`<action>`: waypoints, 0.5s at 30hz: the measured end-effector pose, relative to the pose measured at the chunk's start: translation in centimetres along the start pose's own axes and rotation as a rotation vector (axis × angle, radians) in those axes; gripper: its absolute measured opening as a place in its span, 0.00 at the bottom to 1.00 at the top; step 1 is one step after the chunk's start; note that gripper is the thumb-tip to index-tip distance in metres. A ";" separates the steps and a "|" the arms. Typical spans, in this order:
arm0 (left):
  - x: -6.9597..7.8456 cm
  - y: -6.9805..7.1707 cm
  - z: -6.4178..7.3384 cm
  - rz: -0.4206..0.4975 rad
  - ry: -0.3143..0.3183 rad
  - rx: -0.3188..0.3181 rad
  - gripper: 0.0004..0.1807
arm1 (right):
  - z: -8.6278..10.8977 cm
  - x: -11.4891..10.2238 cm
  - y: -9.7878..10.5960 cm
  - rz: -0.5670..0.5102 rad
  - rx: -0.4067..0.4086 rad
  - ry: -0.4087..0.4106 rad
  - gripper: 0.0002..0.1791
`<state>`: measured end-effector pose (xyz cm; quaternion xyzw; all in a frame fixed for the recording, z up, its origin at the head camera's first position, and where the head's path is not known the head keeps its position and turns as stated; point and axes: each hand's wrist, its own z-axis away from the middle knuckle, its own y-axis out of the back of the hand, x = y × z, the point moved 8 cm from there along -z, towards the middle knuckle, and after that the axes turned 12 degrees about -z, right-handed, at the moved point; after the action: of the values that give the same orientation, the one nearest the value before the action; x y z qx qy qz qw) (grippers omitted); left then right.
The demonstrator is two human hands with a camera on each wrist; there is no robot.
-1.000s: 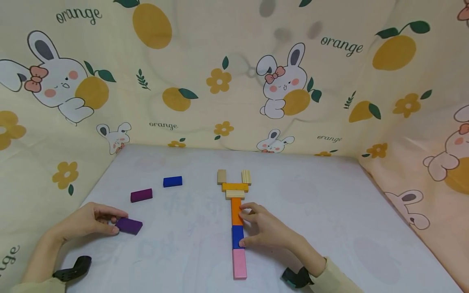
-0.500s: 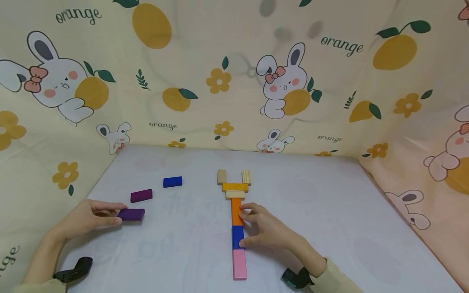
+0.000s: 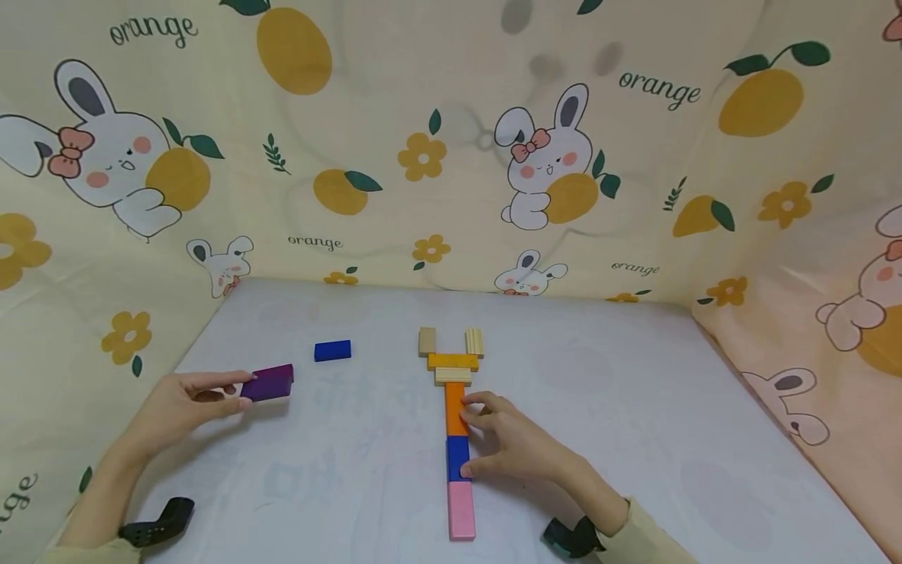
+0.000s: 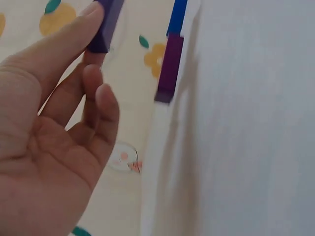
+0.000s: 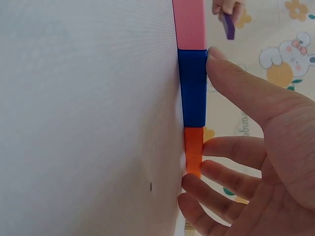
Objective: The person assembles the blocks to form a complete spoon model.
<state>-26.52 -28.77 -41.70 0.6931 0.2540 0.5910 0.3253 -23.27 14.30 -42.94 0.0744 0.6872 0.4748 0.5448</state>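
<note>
Between thumb and fingers, my left hand (image 3: 185,401) pinches one end of a purple wooden block (image 3: 269,388). That block is held up off the table and overlaps a maroon block (image 4: 170,66) in the head view, hiding most of it. My right hand (image 3: 524,440) rests beside a row of blocks laid end to end. Its thumb touches a blue block (image 5: 193,88), and its fingertips lie along the side of an orange block (image 5: 194,147). A pink block (image 3: 461,511) forms the near end of the row.
Beyond the orange block lie a plain wood block (image 3: 452,376) and a yellow block (image 3: 453,361) crosswise, with two more plain blocks (image 3: 427,341) upright in line behind. A loose blue block (image 3: 333,350) lies at the back left. Printed cloth (image 3: 395,211) walls the white table (image 3: 599,376).
My left hand has carried the purple block away from me and slightly right, turning it, until it overlaps the maroon block in the head view. The right hand has stayed still.
</note>
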 end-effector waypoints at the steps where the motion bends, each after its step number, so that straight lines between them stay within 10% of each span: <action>1: 0.4 0.0 -0.1 0.001 -0.008 0.012 0.26 | 0.0 0.0 0.0 0.000 -0.001 0.002 0.46; 15: 5.7 -4.4 -4.0 0.096 -0.080 0.068 0.26 | 0.1 0.2 -0.1 0.001 -0.006 0.008 0.46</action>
<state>-29.31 -21.05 -40.88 0.7382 0.2271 0.5688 0.2827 -23.26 14.44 -43.16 0.0713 0.6880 0.4774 0.5420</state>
